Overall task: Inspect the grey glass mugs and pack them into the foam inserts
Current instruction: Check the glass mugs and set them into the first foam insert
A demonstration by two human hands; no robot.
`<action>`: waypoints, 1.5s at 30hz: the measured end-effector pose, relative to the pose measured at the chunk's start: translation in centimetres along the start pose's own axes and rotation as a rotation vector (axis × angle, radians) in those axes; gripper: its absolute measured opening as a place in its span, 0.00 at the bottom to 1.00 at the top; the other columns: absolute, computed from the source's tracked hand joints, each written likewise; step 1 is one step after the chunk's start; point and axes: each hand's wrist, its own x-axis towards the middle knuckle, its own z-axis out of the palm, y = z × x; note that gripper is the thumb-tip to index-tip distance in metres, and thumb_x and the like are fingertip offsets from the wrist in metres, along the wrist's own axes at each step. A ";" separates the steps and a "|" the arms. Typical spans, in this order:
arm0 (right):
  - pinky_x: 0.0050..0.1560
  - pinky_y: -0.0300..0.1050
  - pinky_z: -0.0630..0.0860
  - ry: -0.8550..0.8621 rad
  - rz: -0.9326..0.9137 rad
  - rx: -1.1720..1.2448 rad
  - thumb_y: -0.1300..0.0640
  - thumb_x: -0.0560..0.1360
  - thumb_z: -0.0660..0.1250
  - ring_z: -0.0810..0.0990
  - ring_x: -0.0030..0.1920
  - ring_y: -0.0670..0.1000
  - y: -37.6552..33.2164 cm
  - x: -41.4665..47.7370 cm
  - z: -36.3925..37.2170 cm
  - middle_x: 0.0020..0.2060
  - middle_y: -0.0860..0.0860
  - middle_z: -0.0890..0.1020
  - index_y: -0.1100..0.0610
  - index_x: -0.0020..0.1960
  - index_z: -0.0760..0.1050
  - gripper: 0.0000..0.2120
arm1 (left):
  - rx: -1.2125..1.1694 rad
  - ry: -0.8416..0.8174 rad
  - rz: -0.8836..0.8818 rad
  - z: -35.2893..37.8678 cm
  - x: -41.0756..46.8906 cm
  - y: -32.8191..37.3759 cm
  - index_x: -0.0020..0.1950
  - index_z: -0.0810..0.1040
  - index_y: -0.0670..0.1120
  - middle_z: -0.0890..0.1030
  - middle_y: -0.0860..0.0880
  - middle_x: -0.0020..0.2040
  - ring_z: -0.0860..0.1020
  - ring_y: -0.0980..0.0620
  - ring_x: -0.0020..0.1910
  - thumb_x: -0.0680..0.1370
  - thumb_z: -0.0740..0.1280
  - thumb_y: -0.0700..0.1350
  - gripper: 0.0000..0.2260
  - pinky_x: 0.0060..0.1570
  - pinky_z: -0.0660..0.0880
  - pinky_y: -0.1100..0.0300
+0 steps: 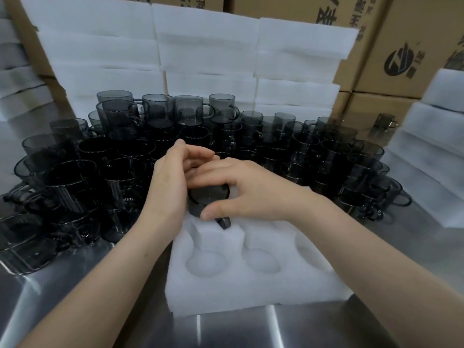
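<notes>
A white foam insert [251, 285] with round pockets lies on the steel table in front of me. One grey glass mug [208, 199] sits in the insert's far-left pocket, its handle pointing toward me. My right hand [246, 189] curls over that mug, thumb at its near side. My left hand [170, 182] is curled against the mug's left side, its fingers partly hidden under the right hand. Several more grey mugs [120, 172] stand stacked in a wide crowd behind and to the left.
Stacks of white foam inserts [208, 54] rise behind the mugs, and more [431, 156] stand at the right. Cardboard cartons [406, 46] fill the background. The steel table [75, 285] runs to the near edge.
</notes>
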 end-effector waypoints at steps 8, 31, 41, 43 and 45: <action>0.73 0.49 0.55 -0.218 0.147 -0.219 0.50 0.80 0.63 0.58 0.75 0.43 -0.4 -0.3 0.9 0.75 0.43 0.65 0.50 0.74 0.67 0.23 | 0.025 0.004 0.008 -0.2 0.1 -0.2 0.45 0.81 0.42 0.86 0.45 0.45 0.84 0.48 0.48 0.84 0.50 0.49 0.22 0.47 0.78 0.60; 0.67 0.49 0.66 0.392 0.547 -0.222 0.54 0.79 0.57 0.68 0.69 0.59 6.8 7.8 -6.6 0.70 0.60 0.67 0.46 0.77 0.58 0.26 | 0.895 -0.253 0.153 0.2 -0.7 -1.1 0.44 0.77 0.58 0.80 0.64 0.36 0.77 0.60 0.33 0.77 0.62 0.50 0.06 0.39 0.77 0.57; 0.42 0.46 0.65 0.561 0.584 -0.574 0.58 0.81 0.57 0.76 0.51 0.58 7.5 9.4 -4.9 0.53 0.55 0.80 0.55 0.58 0.74 0.10 | 0.986 -0.267 0.175 0.5 -0.8 -0.5 0.45 0.79 0.57 0.81 0.63 0.39 0.76 0.64 0.34 0.77 0.63 0.48 0.06 0.37 0.73 0.61; 0.42 0.46 0.65 0.621 0.579 -0.532 0.56 0.81 0.58 0.75 0.49 0.58 7.4 8.8 -5.0 0.51 0.55 0.80 0.54 0.55 0.75 0.08 | 1.002 -0.268 0.184 0.5 -0.9 -0.3 0.45 0.79 0.57 0.80 0.63 0.39 0.77 0.63 0.37 0.77 0.63 0.48 0.06 0.41 0.76 0.60; 0.42 0.45 0.65 0.699 0.578 -0.426 0.54 0.81 0.59 0.74 0.46 0.56 7.0 7.6 -5.4 0.48 0.53 0.81 0.53 0.52 0.75 0.07 | 1.010 -0.278 0.196 0.5 -0.9 -0.2 0.45 0.80 0.56 0.80 0.63 0.39 0.78 0.62 0.39 0.77 0.63 0.48 0.07 0.45 0.77 0.57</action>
